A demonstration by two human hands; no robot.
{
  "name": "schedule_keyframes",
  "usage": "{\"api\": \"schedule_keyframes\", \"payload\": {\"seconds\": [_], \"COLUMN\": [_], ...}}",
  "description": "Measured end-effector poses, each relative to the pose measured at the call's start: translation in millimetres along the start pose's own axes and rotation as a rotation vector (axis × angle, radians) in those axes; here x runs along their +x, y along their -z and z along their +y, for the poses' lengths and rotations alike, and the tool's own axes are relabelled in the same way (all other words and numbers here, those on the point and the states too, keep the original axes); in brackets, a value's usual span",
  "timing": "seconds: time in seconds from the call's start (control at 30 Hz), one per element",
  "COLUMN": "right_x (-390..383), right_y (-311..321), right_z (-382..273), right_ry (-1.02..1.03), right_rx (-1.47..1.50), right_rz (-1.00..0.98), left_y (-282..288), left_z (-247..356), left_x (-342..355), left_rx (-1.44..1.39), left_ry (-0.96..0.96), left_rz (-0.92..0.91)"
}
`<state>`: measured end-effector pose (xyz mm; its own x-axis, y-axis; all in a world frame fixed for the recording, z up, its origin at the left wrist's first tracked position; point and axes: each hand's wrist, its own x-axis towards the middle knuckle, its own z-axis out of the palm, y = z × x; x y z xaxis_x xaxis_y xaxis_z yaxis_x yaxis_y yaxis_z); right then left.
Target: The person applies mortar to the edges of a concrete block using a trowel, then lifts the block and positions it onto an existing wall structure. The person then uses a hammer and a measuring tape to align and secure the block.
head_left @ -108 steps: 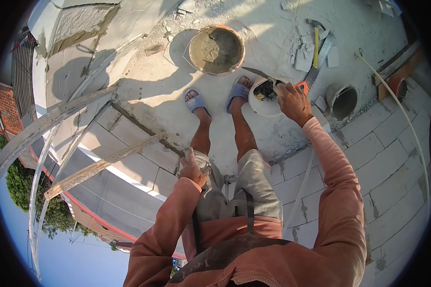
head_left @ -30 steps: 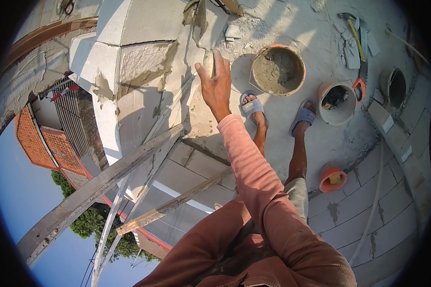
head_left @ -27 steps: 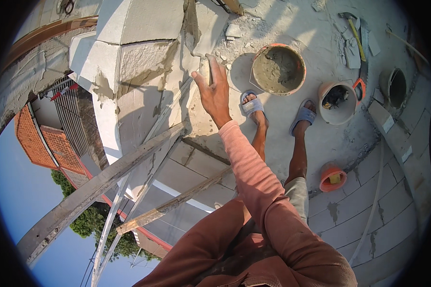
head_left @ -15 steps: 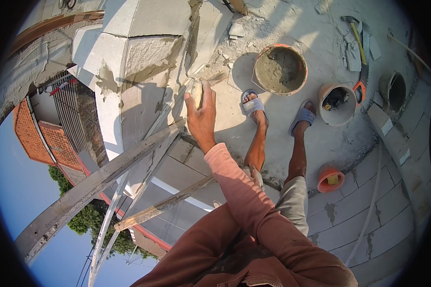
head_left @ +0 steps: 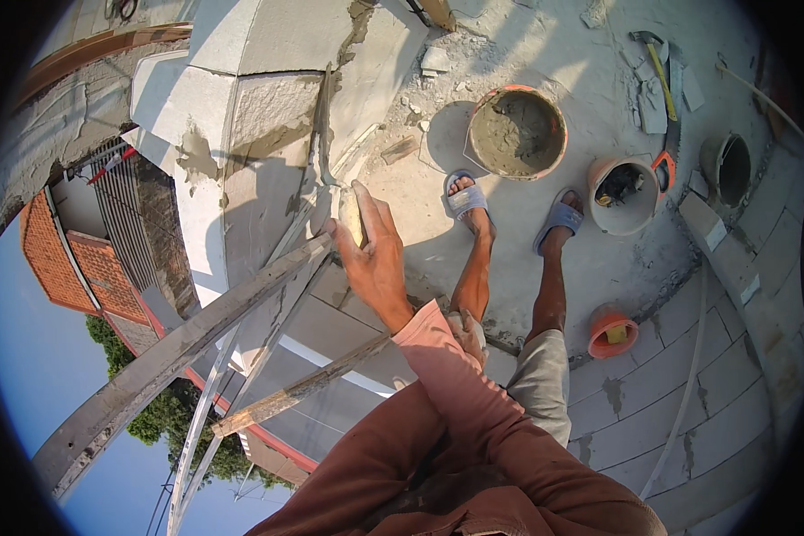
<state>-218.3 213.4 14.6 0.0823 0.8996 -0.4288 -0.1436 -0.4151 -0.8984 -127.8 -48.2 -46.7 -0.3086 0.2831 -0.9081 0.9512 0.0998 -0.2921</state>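
Note:
My right hand (head_left: 377, 266) is wrapped round the pale yellowish handle of a trowel (head_left: 351, 220). Its thin metal blade (head_left: 324, 121) appears nearly edge-on, along a mortar seam of the pale block wall (head_left: 272, 103). I cannot tell how firmly the blade touches the wall. Under my right forearm, my left arm crosses over to my left leg. There my left hand (head_left: 470, 339) shows only in part, beside a whitish patch, and its fingers are hard to make out.
A bucket of wet mortar (head_left: 518, 132) stands ahead of my sandalled feet. To the right are a second bucket (head_left: 623, 195), a dark bucket (head_left: 731, 170), a small orange bucket (head_left: 613, 330), a hammer (head_left: 659, 76) and a saw (head_left: 668, 147). A slanting beam (head_left: 188, 326) crosses the left.
My right hand has moved slightly down with the trowel. The trowel's blade, hard to see before, now shows edge-on along the wall seam. My left hand stays by my leg.

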Motion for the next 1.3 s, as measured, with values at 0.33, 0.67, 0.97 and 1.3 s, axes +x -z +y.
{"api": "schedule_keyframes", "payload": {"seconds": [0.33,0.67,0.97,1.3], "right_x": [74,60,166,166], "right_y": [8,113,327,237], "right_z": [55,84,116,188], "right_ry": [-0.064,-0.392,-0.165,-0.671], "right_rx": [0.244,0.302,-1.646,-1.007], "right_rz": [0.133,0.109,-0.371,-0.389], "left_y": [-6,17,35,27], "left_z": [3,-6,4,9], "left_x": [10,8,1,-4], "left_rx": [-0.064,-0.121,-0.100,-0.120], "left_ry": [-0.026,-0.013,-0.005,0.019], "left_rz": [-0.150,-0.239,-0.257,-0.296]}}
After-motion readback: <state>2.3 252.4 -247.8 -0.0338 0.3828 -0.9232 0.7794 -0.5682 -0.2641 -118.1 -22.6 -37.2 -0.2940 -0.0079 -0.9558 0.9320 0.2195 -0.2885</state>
